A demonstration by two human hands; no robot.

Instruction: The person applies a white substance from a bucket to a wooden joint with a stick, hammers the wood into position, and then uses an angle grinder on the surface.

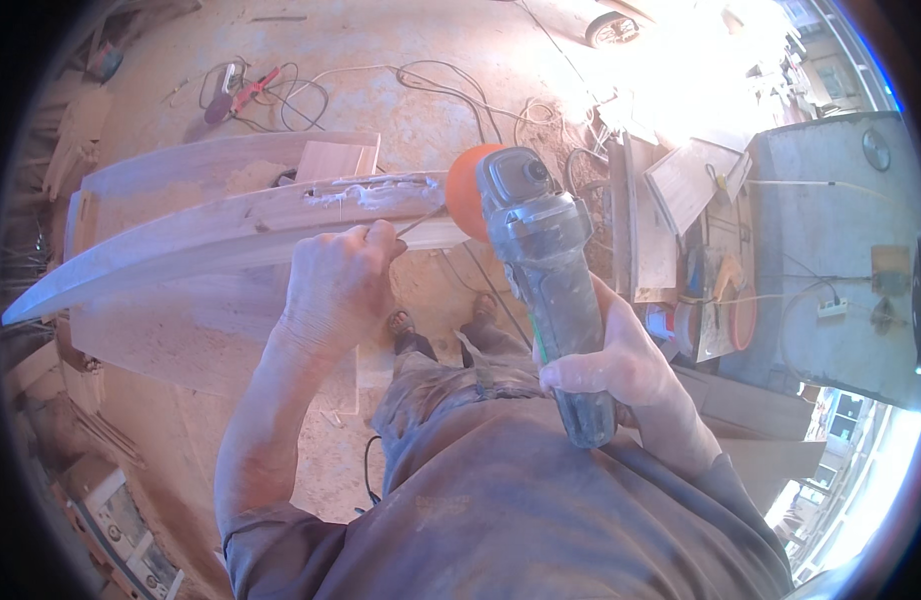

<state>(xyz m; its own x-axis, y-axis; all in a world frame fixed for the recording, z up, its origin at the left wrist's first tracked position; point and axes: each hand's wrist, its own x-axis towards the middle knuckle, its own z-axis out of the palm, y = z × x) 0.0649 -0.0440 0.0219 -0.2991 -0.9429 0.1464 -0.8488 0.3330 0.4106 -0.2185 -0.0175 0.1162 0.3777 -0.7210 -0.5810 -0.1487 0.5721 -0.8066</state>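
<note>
My right hand [621,355] is wrapped round the grey body of an angle grinder [546,255], its thumb across the near end. The grinder's round orange disc [473,192] is at the right end of a long curved wooden piece [231,218]; whether they touch, I cannot tell. A rough, whitish patch [366,190] marks the top of the wood beside the disc. My left hand [341,280] is closed in a fist in front of the wood. A thin dark strip [424,221] runs from the fist toward the disc; what the fingers grip is hidden.
Broad wooden boards [181,325] lie under and behind the curved piece. Loose cables [446,85] and a red-handled tool [253,92] are on the dusty floor. At right stand wooden panels [696,180] and a grey surface [831,330] with a power strip [833,308].
</note>
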